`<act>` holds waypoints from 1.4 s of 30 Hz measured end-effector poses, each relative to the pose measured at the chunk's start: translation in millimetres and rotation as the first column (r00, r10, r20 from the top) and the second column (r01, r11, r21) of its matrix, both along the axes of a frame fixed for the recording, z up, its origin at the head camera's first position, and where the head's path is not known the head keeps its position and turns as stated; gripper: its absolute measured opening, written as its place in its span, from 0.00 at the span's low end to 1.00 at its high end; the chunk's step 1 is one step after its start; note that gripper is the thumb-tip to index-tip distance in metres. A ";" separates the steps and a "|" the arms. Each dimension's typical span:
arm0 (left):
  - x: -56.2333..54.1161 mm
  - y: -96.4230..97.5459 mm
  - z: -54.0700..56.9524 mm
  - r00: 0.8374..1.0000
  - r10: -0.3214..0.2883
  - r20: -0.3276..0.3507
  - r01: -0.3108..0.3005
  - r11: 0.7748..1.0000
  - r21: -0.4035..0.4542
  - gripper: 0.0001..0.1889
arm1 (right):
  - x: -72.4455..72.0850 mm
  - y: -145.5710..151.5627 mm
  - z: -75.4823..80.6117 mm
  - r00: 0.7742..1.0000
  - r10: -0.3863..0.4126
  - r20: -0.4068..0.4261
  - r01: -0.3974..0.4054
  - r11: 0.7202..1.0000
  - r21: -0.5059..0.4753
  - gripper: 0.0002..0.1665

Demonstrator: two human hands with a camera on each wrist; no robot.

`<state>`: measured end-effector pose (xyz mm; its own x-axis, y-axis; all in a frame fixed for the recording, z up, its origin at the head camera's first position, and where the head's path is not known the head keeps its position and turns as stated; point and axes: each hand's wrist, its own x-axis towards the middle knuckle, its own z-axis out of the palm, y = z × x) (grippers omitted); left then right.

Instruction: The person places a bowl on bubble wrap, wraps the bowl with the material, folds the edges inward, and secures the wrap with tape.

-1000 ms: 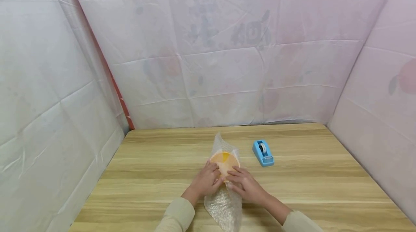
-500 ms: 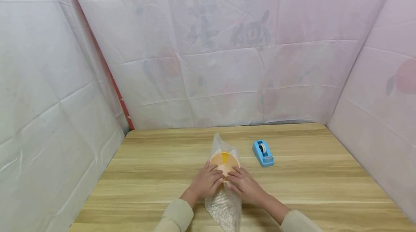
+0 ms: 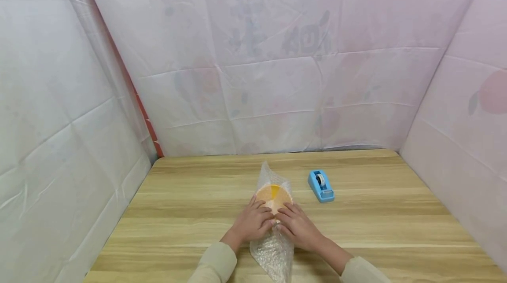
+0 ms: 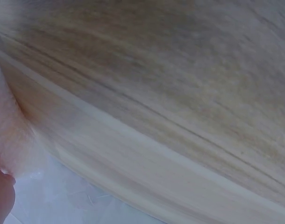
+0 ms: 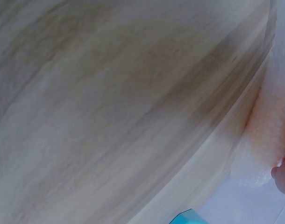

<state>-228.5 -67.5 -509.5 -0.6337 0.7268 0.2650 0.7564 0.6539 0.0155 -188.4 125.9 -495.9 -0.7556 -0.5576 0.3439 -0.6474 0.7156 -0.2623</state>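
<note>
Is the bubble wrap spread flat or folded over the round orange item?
Partly folded over: the orange item looks paler on both sides under bubble wrap, brighter at the gap between; wrap ends extend beyond it.

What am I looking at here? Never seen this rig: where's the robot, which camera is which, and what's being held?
No robot: these are a person's bare left hand and right hand. The wide picture comes from a camera worn on the head, looking forward and down. The two tilted close-ups come from cameras on the wrists, one each.

On the wooden table lies a round orange object, partly covered in bubble wrap. A blue tape dispenser stands to its right.

Both hands rest on the wrapped object; whether they grip the wrap isn't clear. I can't tell what the object is.
</note>
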 end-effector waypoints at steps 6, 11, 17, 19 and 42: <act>-0.9 -0.6 -0.8 1.000 -0.003 -0.021 0.003 1.000 0.000 0.19 | 3.3 0.3 1.8 1.000 0.002 -0.029 -0.002 1.000 0.020 0.20; -1.6 -0.1 -1.0 0.999 -0.012 -0.037 0.012 1.000 0.016 0.18 | 9.8 6.5 -0.5 0.955 0.058 -0.289 -0.041 0.997 0.067 0.21; -0.7 1.0 0.4 1.000 -0.010 -0.027 0.011 1.000 0.023 0.18 | 20.9 18.8 -3.2 0.842 0.208 -0.497 -0.137 0.975 0.177 0.28; -0.2 0.9 1.2 1.000 -0.009 -0.023 0.010 1.000 0.019 0.18 | 25.5 22.0 -2.7 0.816 0.272 -0.510 -0.182 0.959 0.219 0.31; 0.9 -0.1 3.0 0.998 -0.029 -0.062 0.031 0.999 0.022 0.16 | 52.0 25.7 -20.1 0.645 0.541 -0.539 -0.257 0.818 0.514 0.40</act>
<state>-227.6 -67.6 -506.6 -0.5939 0.7383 0.3197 0.7756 0.6310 -0.0163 -136.4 151.6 -516.0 -0.0970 -0.9318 0.3499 -0.7901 0.2858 0.5422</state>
